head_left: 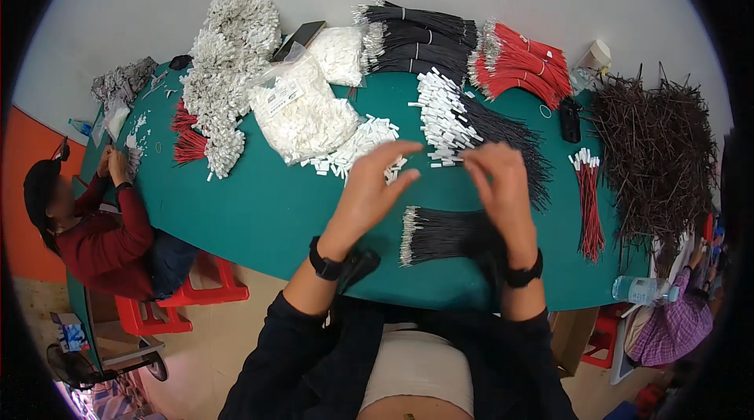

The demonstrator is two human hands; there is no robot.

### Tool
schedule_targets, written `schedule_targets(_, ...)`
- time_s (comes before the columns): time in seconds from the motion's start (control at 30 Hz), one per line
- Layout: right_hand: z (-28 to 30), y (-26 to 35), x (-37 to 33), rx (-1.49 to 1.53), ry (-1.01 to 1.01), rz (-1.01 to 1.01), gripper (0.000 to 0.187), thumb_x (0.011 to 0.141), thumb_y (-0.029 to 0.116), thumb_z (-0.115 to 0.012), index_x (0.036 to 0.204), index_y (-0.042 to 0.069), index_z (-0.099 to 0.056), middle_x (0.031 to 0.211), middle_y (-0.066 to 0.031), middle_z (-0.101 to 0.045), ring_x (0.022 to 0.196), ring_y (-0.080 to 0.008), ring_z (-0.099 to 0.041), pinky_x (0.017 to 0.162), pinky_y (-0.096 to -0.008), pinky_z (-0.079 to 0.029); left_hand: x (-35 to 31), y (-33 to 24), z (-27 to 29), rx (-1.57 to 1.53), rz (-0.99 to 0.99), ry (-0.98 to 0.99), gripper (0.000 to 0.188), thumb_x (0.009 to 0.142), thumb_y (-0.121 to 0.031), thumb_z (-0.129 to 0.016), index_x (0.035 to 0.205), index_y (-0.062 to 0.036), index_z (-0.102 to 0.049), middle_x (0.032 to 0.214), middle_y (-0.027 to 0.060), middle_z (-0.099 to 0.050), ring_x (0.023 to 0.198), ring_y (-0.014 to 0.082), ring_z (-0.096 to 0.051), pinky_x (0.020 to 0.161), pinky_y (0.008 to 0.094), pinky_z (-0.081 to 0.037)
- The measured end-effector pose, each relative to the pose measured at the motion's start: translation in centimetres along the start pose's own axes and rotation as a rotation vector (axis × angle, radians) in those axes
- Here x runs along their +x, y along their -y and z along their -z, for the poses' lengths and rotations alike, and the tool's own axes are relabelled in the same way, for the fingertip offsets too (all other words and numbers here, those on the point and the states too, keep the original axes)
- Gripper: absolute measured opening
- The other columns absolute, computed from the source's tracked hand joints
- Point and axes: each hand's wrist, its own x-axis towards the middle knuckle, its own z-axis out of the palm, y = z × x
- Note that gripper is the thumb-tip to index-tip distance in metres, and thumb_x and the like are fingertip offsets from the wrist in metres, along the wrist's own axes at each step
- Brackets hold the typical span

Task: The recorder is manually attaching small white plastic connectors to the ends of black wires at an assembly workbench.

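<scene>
My left hand point(375, 188) is raised over the table by a heap of loose white sleeves point(365, 141), thumb and forefinger spread wide with nothing between them. To its right my right hand point(503, 180) hovers by a pile of black wires with white sleeves on their ends point(449, 114). Its fingers are bent and a gap shows between thumb and forefinger; I see nothing held. Below both hands lies a neat row of black wires with pale metal ends point(444, 235), its right end partly behind my right wrist.
On the green table point(267, 216) stand bags of white sleeves point(302, 114), a tall white wire heap point(228, 59), bundled black wires point(424, 35), red wires point(526, 63) and dark brown strands point(656, 153). A bottle point(644, 290) lies at the right edge. A co-worker point(98, 239) sits at left.
</scene>
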Motion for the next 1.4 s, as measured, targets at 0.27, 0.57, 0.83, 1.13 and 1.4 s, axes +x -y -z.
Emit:
schedule_targets(0.27, -0.3, -1.1, -2.5, 0.133, 0.417, -0.017, 0.015, 0.081, 0.008, -0.080, 0.091, 0.002, -0.072, 0.095, -0.0125, -0.071, 0.095, -0.0350, -0.065, 0.084, -0.0436, -0.053, 0.6, 5.3, 1.0, 0.499, -0.133, 0.076, 0.019, 0.076, -0.005, -0.082, 0.093, -0.0078, -0.076, 0.096, 0.0105, -0.068, 0.098, 0.0342, -0.060, 0.088, 0.0444, -0.049)
schedule_targets(0.57, -3.2, 1.4, -4.9, 0.145, 0.539, -0.050, 0.012, 0.080, 0.007, -0.079, 0.086, 0.002, -0.071, 0.084, -0.0115, -0.066, 0.086, -0.0335, -0.064, 0.077, -0.0448, -0.053, 2.2, 7.7, -2.4, 0.788, -0.179, 0.144, 0.017, 0.074, -0.011, -0.084, 0.088, -0.0094, -0.074, 0.096, 0.0079, -0.065, 0.101, 0.0310, -0.059, 0.086, 0.0424, -0.049)
schedule_targets(0.83, -2.6, 1.7, -4.6, 0.292, 0.451, -0.043, 0.008, 0.085, 0.004, -0.075, 0.087, 0.000, -0.068, 0.084, -0.0104, -0.068, 0.080, -0.0302, -0.065, 0.073, -0.0413, -0.053, 1.4, 5.4, -0.4, 0.357, -0.046, 0.128, 0.010, 0.084, -0.009, -0.079, 0.091, -0.0050, -0.073, 0.095, 0.0100, -0.070, 0.093, 0.0311, -0.064, 0.084, 0.0407, -0.052)
schedule_targets(1.13, 0.2, 5.0, -3.0, 0.621, 0.257, -0.354, 0.003, 0.097, 0.000, -0.067, 0.096, -0.002, -0.064, 0.074, -0.0037, -0.059, 0.062, -0.0071, -0.050, 0.055, -0.0245, -0.040, -0.8, 3.1, 1.0, -0.317, 0.355, 0.169, 0.012, 0.098, -0.009, -0.071, 0.106, 0.0000, -0.073, 0.093, 0.0056, -0.075, 0.087, 0.0120, -0.069, 0.077, 0.0268, -0.053)
schedule_targets(1.4, 0.1, 5.2, -2.4, 0.545, -0.020, -0.335, 0.006, 0.093, -0.002, -0.072, 0.098, -0.003, -0.071, 0.081, -0.0043, -0.070, 0.066, -0.0050, -0.057, 0.056, -0.0217, -0.044, -1.3, -1.0, 1.0, -0.521, 0.350, 0.184, 0.023, 0.099, -0.007, -0.070, 0.121, -0.0010, -0.074, 0.099, 0.0036, -0.075, 0.089, 0.0084, -0.067, 0.077, 0.0239, -0.051)
